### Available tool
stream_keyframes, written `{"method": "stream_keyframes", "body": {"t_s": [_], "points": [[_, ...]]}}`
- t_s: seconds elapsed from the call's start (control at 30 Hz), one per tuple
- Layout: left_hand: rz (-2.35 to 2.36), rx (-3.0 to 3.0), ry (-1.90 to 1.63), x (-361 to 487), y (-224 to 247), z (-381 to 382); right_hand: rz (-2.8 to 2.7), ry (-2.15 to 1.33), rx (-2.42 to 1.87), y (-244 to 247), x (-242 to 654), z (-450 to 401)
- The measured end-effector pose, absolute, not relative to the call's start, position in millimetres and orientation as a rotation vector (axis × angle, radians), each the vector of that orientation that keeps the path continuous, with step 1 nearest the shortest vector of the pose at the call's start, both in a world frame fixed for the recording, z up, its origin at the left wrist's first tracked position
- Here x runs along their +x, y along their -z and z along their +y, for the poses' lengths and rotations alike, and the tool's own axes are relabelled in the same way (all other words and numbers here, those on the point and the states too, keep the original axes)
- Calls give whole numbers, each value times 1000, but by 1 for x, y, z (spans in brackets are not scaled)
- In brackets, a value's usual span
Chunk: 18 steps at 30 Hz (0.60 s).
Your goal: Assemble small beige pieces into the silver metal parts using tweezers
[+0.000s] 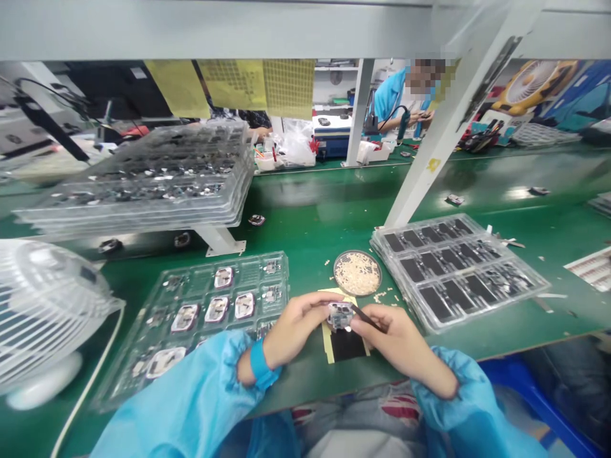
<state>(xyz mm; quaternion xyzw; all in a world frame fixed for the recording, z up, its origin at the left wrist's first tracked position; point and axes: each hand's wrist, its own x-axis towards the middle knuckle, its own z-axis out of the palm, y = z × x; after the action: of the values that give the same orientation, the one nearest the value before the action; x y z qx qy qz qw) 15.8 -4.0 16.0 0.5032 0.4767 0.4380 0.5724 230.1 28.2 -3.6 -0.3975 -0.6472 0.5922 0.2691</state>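
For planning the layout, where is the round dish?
Right of centre in the head view, the round dish sits beyond the held part, left of the stacked trays.

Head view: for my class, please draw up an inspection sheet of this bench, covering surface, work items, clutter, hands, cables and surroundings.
Surface: green bench, with a dark pad below the hands.
Work items: part in hand; tray of similar parts at left; stacked trays of dark-faced pieces at right; dish of pale bits.
Clutter: loose bits beside the dish; paper strips by the right trays.
Hands: left hand holds the part; right hand holds a black tool, its tip at the part.
Cables: pale cord runs from the fan.
Surroundings: co-worker opposite; yellow sheets hanging.
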Motion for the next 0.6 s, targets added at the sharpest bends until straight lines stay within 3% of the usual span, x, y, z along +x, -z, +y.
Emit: {"method": "stream_keyframes", "body": {"t_s": [0.23, 0.6], "points": [[1071, 1235, -1040, 16, -7, -6, -1703, -1581, -1125, 12, 224, 28], [1362, 1545, -974, 21, -6, -8, -1613, -1635, -1099, 11, 222, 33]]}}
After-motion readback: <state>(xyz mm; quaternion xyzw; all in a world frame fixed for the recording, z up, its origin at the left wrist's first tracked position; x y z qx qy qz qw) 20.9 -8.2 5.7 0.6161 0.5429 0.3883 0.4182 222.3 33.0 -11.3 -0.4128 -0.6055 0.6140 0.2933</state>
